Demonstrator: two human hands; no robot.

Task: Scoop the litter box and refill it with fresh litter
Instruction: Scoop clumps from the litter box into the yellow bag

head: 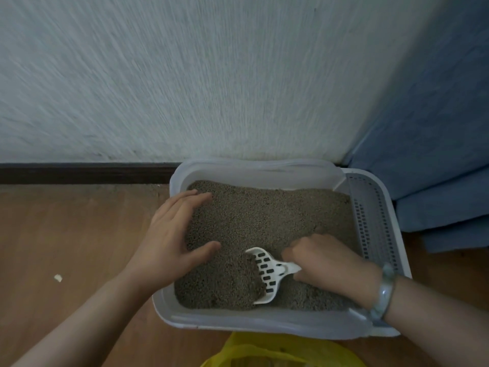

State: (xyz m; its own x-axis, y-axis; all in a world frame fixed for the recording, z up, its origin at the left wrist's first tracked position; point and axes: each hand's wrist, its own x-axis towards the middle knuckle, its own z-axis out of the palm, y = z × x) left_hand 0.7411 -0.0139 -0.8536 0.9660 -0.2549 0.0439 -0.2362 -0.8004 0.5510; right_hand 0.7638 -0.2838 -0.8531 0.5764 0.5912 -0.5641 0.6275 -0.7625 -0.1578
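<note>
Against the far wall sits the litter box (182,317) on the wooden floor (66,234), filled with grey litter (264,215). Her right hand (328,263) grips the handle of the white scoop (264,274), its head dug into the litter at the near side. Her left hand (172,234), fingers straight and relaxed, rests on the box's left edge; a yellow bag (264,353) lies nearest.
</note>
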